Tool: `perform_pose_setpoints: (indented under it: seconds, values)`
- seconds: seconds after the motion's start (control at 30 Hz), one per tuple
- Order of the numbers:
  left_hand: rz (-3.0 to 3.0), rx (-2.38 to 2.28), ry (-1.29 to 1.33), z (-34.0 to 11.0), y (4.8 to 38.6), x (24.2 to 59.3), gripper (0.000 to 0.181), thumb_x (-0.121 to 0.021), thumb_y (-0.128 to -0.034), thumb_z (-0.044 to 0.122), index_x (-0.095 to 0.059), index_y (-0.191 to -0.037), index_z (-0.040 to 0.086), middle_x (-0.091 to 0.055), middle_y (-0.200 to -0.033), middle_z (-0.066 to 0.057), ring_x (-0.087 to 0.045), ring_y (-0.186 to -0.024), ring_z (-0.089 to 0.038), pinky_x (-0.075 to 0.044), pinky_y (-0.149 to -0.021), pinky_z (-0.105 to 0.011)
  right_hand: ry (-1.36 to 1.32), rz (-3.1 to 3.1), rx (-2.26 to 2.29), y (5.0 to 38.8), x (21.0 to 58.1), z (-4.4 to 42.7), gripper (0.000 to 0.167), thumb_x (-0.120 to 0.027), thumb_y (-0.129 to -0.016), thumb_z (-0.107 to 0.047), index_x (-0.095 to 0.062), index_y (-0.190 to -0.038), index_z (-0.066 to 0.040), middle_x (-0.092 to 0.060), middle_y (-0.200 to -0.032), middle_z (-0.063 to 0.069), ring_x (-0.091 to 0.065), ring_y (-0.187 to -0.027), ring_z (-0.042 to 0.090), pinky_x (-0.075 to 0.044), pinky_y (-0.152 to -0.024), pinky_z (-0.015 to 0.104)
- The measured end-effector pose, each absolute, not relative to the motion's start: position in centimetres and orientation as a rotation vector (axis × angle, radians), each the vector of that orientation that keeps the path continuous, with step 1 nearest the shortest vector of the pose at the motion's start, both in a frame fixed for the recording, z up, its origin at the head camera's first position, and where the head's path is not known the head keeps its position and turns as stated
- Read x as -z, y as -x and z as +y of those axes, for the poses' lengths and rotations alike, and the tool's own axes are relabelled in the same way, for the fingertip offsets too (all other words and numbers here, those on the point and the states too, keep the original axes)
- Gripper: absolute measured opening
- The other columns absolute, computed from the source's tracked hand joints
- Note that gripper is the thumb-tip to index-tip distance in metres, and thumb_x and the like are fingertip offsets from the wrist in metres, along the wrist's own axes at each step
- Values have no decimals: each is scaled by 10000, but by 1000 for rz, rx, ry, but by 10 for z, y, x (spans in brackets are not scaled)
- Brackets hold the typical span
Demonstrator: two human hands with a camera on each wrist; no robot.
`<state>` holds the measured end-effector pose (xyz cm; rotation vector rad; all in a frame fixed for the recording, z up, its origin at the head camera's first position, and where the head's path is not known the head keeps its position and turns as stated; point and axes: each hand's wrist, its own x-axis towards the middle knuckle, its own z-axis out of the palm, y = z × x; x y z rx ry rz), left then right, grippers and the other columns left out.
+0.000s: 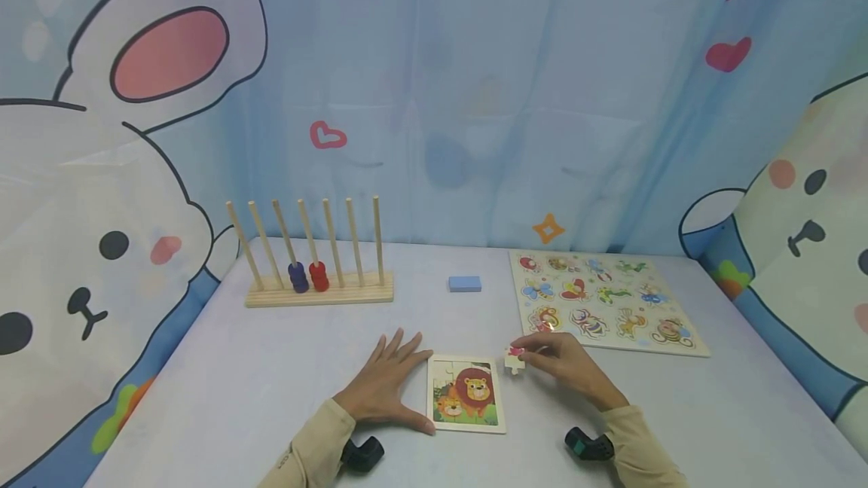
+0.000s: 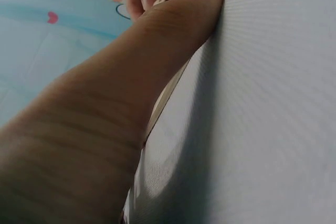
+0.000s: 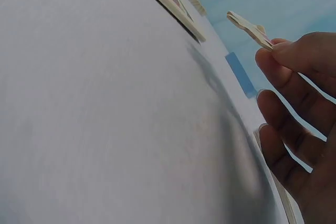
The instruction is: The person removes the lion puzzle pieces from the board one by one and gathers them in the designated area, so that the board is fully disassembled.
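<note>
A small jigsaw puzzle board [image 1: 466, 394] with a lion picture and a pale wooden frame lies on the white table, some of its pieces in place. My left hand [image 1: 389, 386] lies at its left side, fingers spread, with thumb and index finger at the frame's edge. Just right of the board, my right hand [image 1: 566, 364] pinches a puzzle piece [image 1: 514, 361] between thumb and index finger. Seen edge-on in the right wrist view, the piece [image 3: 251, 31] is held above the table, and the other fingers curl loosely below it. The left wrist view shows mostly the left thumb [image 2: 194, 9].
A wooden peg stand [image 1: 319, 291] with blue and red beads on two of its rods is at the back left. A blue block [image 1: 464, 284] lies at the back middle. A larger board with insect pictures [image 1: 610, 300] lies behind my right hand.
</note>
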<state>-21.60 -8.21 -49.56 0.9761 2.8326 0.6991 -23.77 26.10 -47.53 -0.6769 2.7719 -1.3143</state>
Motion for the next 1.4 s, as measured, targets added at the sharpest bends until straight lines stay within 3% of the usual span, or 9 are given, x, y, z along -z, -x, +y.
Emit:
perform_pose_setpoints:
  seconds: [0.27,0.5,0.67,0.97,1.4]
  values:
    - [2829,-677,-976,-82,216,496,1101,-766,-593,695,-353,-1491,209,-178,-1599,-65,-45,-1471,-345,-29,-1186,-543,597,2772,1313,232,476,276,234,-661,-914,-237,-714,-1085,-86,-710,-1070,62,-605,-922,51,-509,-747,229]
    - [2829,-703,-982,-82,215,493,1086,-776,-590,671,-379,-1477,188,-214,-1589,-86,-66,-1468,-360,-31,-1186,-547,465,2757,1278,229,477,282,256,-661,-913,-267,-706,-1104,-103,-684,-1140,69,-603,-1039,196,-496,-834,290]
    - [2825,-693,-956,-82,215,493,1088,-783,-591,664,-369,-1483,198,-199,-1594,-67,-47,-1474,-336,-13,-1191,-525,480,2736,1271,229,477,284,245,-661,-914,-256,-707,-1098,-102,-688,-1123,55,-598,-993,144,-492,-806,258]
    - [2824,-703,-980,-82,215,493,1084,-776,-595,671,-377,-1478,184,-212,-1589,-88,-68,-1468,-361,-33,-1187,-545,527,2708,1241,229,478,284,239,-655,-919,-257,-710,-1093,-103,-694,-1106,36,-615,-1078,258,-504,-884,274]
    - [2822,-699,-983,-82,216,494,1092,-765,-597,688,-371,-1481,184,-200,-1592,-89,-62,-1469,-360,-28,-1185,-547,630,2823,1099,229,479,283,201,-670,-906,-222,-724,-1072,-120,-709,-1056,11,-625,-1048,249,-525,-865,282]
